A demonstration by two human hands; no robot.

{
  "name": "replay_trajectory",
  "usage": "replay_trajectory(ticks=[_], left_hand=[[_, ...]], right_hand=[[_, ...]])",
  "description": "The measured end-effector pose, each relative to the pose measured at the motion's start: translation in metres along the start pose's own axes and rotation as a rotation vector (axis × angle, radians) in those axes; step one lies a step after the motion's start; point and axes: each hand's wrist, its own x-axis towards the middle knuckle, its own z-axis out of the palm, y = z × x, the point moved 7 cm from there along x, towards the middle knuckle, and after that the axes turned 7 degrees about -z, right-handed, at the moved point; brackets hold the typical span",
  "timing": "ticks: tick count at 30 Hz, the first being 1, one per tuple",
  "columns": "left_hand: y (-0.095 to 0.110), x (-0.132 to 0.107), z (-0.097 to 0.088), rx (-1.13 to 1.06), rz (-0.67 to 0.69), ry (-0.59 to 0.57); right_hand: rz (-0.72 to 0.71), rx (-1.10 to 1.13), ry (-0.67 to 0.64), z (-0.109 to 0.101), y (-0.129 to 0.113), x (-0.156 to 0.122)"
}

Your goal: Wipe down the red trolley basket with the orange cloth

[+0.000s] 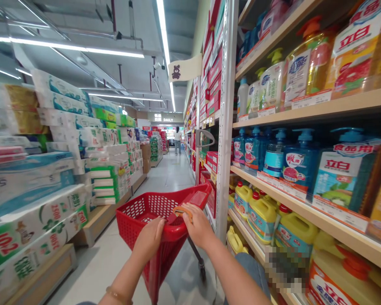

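Note:
A red plastic shopping basket on wheels [139, 212] stands in the aisle right in front of me. My left hand [150, 238] rests curled over its near rim. My right hand [197, 226] is wrapped round the orange grip of the basket's handle [179, 210]. The basket's inside looks empty as far as I can see through the mesh.
Shelves on the right [305, 207] hold blue pump bottles of dish soap, yellow jugs [262, 216] and orange bottles. Stacked packs of tissue and toilet paper [51, 190] line the left on wooden platforms. The grey aisle floor runs ahead to a person [178, 140] standing far off.

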Motion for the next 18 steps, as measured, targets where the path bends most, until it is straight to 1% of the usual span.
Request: replay_trajectory(ticks=[2, 4, 5, 7, 9, 11, 13, 15, 17, 18], left_hand=[[-0.008, 0.000, 0.006, 0.024, -0.031, 0.039], [-0.008, 0.001, 0.013, 0.047, -0.039, 0.063], [-0.006, 0.002, 0.015, 0.057, -0.035, 0.070], [-0.003, 0.003, 0.018, 0.069, -0.011, 0.062], [-0.008, 0.006, 0.017, 0.073, -0.018, 0.034], [-0.023, 0.007, 0.017, 0.078, -0.068, 0.015], [-0.036, 0.008, 0.020, 0.116, -0.084, 0.034], [-0.041, 0.007, 0.027, 0.215, -0.037, 0.100], [-0.040, 0.008, 0.034, 0.324, 0.012, 0.169], [-0.039, 0.009, 0.037, 0.356, 0.034, 0.179]], right_hand=[[0.056, -0.063, 0.036, 0.000, 0.003, 0.001], [0.075, -0.131, 0.062, 0.004, -0.003, 0.000], [0.056, -0.152, 0.059, 0.007, -0.009, -0.001], [-0.025, -0.161, 0.022, 0.012, -0.022, -0.004], [-0.080, -0.155, -0.017, 0.011, -0.026, -0.007], [-0.054, -0.170, -0.016, 0.005, -0.016, -0.009], [0.006, -0.217, 0.024, 0.001, -0.003, -0.010], [0.045, -0.283, 0.077, 0.004, 0.004, -0.011], [0.042, -0.332, 0.114, 0.013, 0.003, -0.012], [0.019, -0.345, 0.118, 0.018, 0.000, -0.012]])
